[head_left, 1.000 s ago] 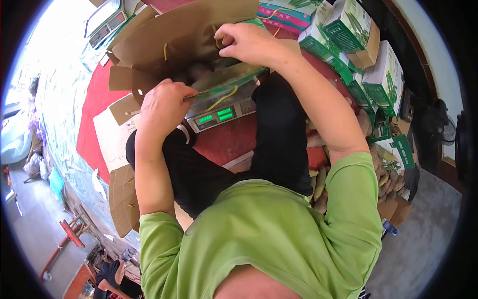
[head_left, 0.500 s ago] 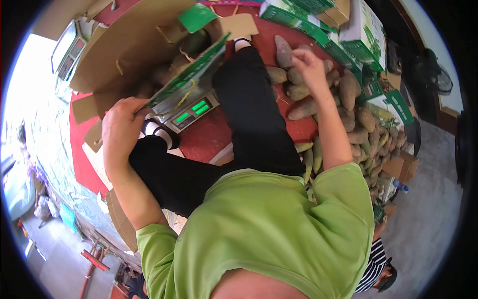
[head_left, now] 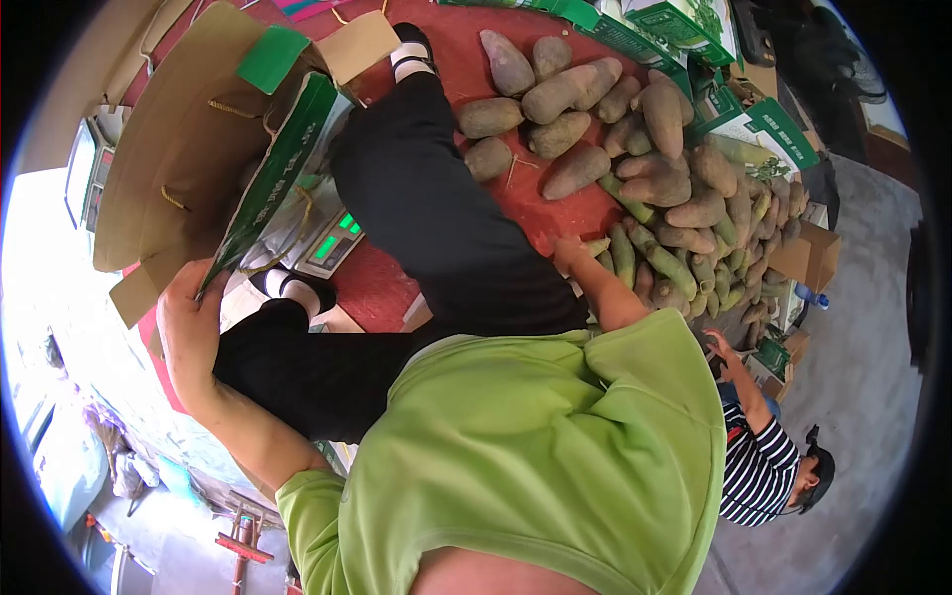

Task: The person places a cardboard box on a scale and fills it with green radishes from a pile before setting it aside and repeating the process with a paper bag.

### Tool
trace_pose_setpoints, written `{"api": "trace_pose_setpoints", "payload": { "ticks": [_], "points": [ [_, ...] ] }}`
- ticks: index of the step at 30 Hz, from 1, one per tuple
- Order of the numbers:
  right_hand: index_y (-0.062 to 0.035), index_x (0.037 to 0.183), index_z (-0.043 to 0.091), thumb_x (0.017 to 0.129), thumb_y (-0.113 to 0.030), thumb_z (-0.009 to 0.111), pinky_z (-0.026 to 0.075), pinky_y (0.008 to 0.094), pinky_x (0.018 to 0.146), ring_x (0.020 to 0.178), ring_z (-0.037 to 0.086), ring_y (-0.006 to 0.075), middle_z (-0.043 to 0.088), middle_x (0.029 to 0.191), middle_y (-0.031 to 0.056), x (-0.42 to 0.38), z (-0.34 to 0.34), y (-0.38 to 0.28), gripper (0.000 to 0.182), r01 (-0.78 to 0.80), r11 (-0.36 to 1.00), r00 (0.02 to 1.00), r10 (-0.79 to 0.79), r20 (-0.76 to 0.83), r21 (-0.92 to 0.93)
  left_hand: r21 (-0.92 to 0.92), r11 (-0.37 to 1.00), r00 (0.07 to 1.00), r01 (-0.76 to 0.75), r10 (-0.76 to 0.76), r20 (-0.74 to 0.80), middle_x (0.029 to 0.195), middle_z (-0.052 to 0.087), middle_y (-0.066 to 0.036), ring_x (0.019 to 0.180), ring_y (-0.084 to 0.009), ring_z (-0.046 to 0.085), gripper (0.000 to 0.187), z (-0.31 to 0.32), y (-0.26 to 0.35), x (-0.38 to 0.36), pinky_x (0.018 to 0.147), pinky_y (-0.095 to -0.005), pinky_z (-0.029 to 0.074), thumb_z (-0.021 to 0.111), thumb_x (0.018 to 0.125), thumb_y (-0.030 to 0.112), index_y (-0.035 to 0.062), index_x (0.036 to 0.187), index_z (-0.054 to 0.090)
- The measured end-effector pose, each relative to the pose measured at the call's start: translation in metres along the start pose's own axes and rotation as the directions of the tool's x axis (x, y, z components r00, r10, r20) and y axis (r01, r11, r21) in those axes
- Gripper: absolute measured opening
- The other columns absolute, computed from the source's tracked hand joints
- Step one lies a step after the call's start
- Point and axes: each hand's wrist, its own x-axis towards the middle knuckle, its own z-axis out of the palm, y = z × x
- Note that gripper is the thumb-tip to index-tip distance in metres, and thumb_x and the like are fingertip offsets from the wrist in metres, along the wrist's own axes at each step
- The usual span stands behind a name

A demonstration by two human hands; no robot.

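Observation:
My left hand [head_left: 188, 312] is closed on the lower corner of a green printed flap of a large cardboard box [head_left: 149, 139]. This box stands on a digital scale [head_left: 327, 250] with lit green digits; its inside is mostly hidden by the flap. My right hand [head_left: 567, 255] is low over the red floor covering, beside my thigh. Its fingers are blurred, and nothing shows in them. Right by it begins a pile of long green vegetables [head_left: 623, 256] resembling radishes. Thick brown, soil-covered root vegetables [head_left: 577, 172] lie farther forward.
Green and white printed cartons [head_left: 764, 129] stand at the back right. A co-worker in a striped shirt [head_left: 759, 466] reaches towards the pile's right end. Another scale [head_left: 91, 169] stands behind the box at left. A red-topped stool [head_left: 245, 548] is at lower left.
My right hand has come down and back from the brown roots to beside my thigh. My left hand keeps hold of the flap. The view has shifted, showing more of the pile and co-worker.

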Motion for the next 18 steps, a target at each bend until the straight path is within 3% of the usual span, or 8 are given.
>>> {"api": "trace_pose_setpoints", "payload": {
  "ticks": [1, 2, 4, 7, 9, 13, 18],
  "points": [
    [-0.0183, 0.121, 0.059, 0.078, -0.013, 0.061, 0.045, 0.0408, 0.094, 0.12, 0.051, 0.027, 0.056, 0.126, 0.0074, -0.011, -0.002, -0.003, 0.043, 0.014, 0.988, 1.0, -0.011, 0.02, -0.155, 0.005, 1.0, 1.0, -0.001, 0.001, 0.003, 0.08, 0.062, -0.014, 0.074, -0.0266, 0.06, 0.014, 0.0, 0.001, 0.0, 0.071, -0.0323, 0.045, 0.063, 0.081, 0.008, 0.0015, 0.093, 0.065],
    [-0.0183, 0.121, 0.059, 0.078, -0.013, 0.061, 0.045, 0.0408, 0.094, 0.12, 0.051, 0.027, 0.056, 0.126, 0.0074, -0.015, -0.002, -0.002, 0.043, 0.016, 0.988, 1.0, -0.012, 0.023, -0.151, 0.012, 1.0, 1.0, 0.011, -0.011, 0.0, 0.08, 0.062, -0.013, 0.074, -0.0261, 0.06, 0.013, 0.0, 0.0, 0.001, 0.071, -0.0319, 0.045, 0.063, 0.081, 0.008, 0.0014, 0.093, 0.065],
    [-0.0185, 0.126, 0.054, 0.085, -0.024, 0.055, 0.039, 0.0492, 0.1, 0.126, 0.042, 0.0304, 0.049, 0.133, 0.0072, -0.021, -0.002, 0.004, 0.042, 0.213, 0.904, 0.968, -0.143, 0.208, -0.372, 0.024, 0.999, 1.0, 0.029, -0.029, -0.003, 0.08, 0.061, -0.013, 0.074, -0.0255, 0.059, 0.013, 0.002, -0.002, 0.002, 0.071, -0.0315, 0.045, 0.063, 0.081, 0.007, 0.0013, 0.093, 0.065],
    [-0.0207, 0.125, 0.055, 0.078, -0.017, 0.065, 0.034, 0.0472, 0.101, 0.126, 0.043, 0.024, 0.051, 0.131, 0.0032, -0.035, -0.005, 0.002, 0.048, 0.219, 0.897, 0.973, -0.17, 0.158, -0.385, 0.014, 1.0, 1.0, -0.02, 0.02, -0.003, 0.08, 0.063, -0.014, 0.075, -0.0276, 0.06, 0.015, 0.001, -0.009, 0.003, 0.072, -0.0326, 0.046, 0.063, 0.08, 0.007, 0.002, 0.094, 0.065],
    [-0.0213, 0.125, 0.055, 0.077, -0.018, 0.067, 0.033, 0.0503, 0.099, 0.124, 0.042, 0.0229, 0.051, 0.13, 0.0019, -0.021, 0.016, 0.01, 0.049, 0.245, 0.886, 0.969, -0.227, 0.093, -0.394, 0.051, 0.998, 0.998, -0.047, 0.049, -0.043, 0.083, 0.065, -0.016, 0.078, -0.0301, 0.062, 0.017, 0.001, -0.008, 0.002, 0.073, -0.0346, 0.047, 0.063, 0.079, 0.008, 0.0028, 0.095, 0.066],
    [-0.024, 0.123, 0.055, 0.079, -0.022, 0.064, 0.034, 0.0503, 0.094, 0.123, 0.041, 0.0222, 0.05, 0.128, -0.0003, -0.024, 0.007, 0.001, 0.045, 0.244, 0.85, 0.967, -0.178, 0.18, -0.467, 0.028, 0.999, 0.999, -0.023, 0.024, -0.031, 0.086, 0.066, -0.014, 0.081, -0.0317, 0.063, 0.018, 0.0, -0.007, 0.004, 0.073, -0.0361, 0.049, 0.064, 0.078, 0.009, 0.0051, 0.095, 0.069],
    [-0.0252, 0.123, 0.055, 0.084, -0.023, 0.057, 0.037, 0.0484, 0.089, 0.121, 0.042, 0.021, 0.051, 0.126, -0.001, -0.013, 0.012, -0.003, 0.039, 0.241, 0.829, 0.97, -0.204, 0.129, -0.504, 0.05, 0.999, 1.0, 0.012, -0.011, -0.024, 0.085, 0.067, -0.013, 0.078, -0.0309, 0.063, 0.016, 0.0, -0.004, 0.003, 0.072, -0.0361, 0.048, 0.065, 0.079, 0.011, 0.0058, 0.093, 0.07]
  ]
}}
